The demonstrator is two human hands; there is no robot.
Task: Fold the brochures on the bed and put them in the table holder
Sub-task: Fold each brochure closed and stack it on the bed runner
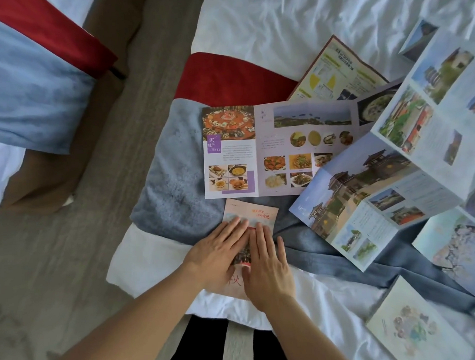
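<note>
Under both flat palms, left hand (217, 254) and right hand (266, 262) press small pink folded paper brochure (255, 214); thin, limp, best lifted by creased edge beyond fingertips.

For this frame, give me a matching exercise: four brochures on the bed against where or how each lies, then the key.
Things
1. pink brochure
2. food brochure
3. temple brochure
4. yellow-chart brochure

States
A. partly tucked under the food brochure, farthest up the bed
B. open flat on the blue-grey runner
C. pressed flat under both hands
D. unfolded, creased, overlapping the food brochure's right edge

Pairs: 1-C, 2-B, 3-D, 4-A
</note>
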